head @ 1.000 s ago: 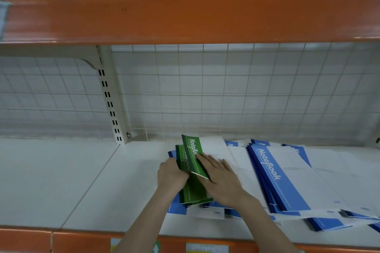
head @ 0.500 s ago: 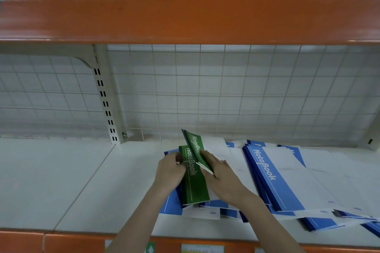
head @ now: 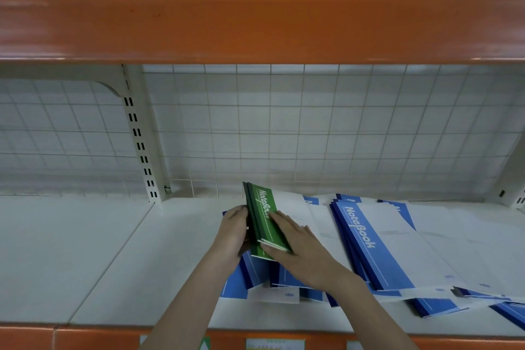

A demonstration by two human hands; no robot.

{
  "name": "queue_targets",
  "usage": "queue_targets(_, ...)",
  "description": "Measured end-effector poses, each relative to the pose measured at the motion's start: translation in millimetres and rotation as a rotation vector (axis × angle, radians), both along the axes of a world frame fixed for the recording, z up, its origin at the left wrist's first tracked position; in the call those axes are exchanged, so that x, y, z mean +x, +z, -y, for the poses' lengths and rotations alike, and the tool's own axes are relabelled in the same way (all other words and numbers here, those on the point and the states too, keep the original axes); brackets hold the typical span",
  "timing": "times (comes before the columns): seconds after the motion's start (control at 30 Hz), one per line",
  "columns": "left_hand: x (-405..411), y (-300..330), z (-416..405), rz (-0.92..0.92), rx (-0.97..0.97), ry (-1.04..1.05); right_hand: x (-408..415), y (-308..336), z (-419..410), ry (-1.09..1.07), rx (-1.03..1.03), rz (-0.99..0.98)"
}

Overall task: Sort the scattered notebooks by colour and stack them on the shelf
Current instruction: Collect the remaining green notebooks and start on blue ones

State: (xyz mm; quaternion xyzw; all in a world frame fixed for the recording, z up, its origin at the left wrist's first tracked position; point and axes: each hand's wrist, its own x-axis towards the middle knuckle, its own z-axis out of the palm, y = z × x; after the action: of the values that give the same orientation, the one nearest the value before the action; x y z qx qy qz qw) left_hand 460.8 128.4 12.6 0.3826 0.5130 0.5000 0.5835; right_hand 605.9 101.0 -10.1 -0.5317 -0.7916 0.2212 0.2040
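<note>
The left hand [head: 231,231] curls against the left edge of a small bundle of green notebooks [head: 262,219], gripping it. The right hand [head: 295,244] lies on the top cover with fingers nearly straight, pressing it. The green notebooks are thin, flat and rectangular with smooth glossy covers; they tilt up on their left side, long axis running away from the person toward the wire grid [head: 312,136]. They sit over loose blue notebooks [head: 375,247] spread across the white shelf [head: 99,250].
</note>
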Motion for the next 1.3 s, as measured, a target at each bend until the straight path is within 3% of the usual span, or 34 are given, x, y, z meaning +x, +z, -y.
queue_targets(0.13, -2.4, -7.9, 1.5, -0.066, -0.043, -0.098, 2.1, 8.2, 8.2, 0.041, -0.047, 0.098)
queue_targets(0.2, -4.2, -12.4, 3.8, -0.095, 0.018, -0.102, 5.1, 12.8, 7.7, -0.015, -0.019, -0.026)
queue_targets(0.33, -6.2, -7.3, 7.9, -0.046, 0.199, -0.041, 18.0, 21.7, -3.6, -0.408, 0.104, -0.263)
queue_targets(0.43, -5.1, 3.4, 11.9, 0.026, 0.359, -0.042, 25.6, 37.7, -5.7, -0.413, -0.015, -0.608)
queue_targets(0.53, -0.1, 14.0, 12.5, 0.073, 0.475, -0.052, 29.6, 45.4, -2.1, -0.367, 0.122, -0.767)
queue_targets(0.67, 12.1, 20.4, 15.8, 0.041, 0.499, -0.056, 30.7, 45.0, 5.5, -0.385, 0.285, -0.773)
queue_targets(0.83, 23.6, 5.7, 18.0, -0.007, 0.424, -0.010, 25.9, 21.8, 11.9, -0.430, 0.236, -0.806)
queue_targets(0.93, 27.2, -11.3, 23.8, -0.045, 0.398, 0.007, 28.1, 8.8, 17.5, -0.444, 0.206, -0.741)
queue_targets(1.07, 30.8, -13.7, 22.7, -0.097, 0.415, 0.009, 45.7, 5.0, 16.0, -0.516, 0.207, -0.493)
queue_targets(1.2, 49.8, 2.4, 11.4, -0.202, 0.384, -0.085, 69.9, 21.2, 15.8, -0.525, -0.009, -0.584)
queue_targets(1.3, 80.1, 5.0, 1.4, -0.319, 0.253, -0.169, 98.2, 29.4, 20.7, -0.605, -0.092, -0.588)
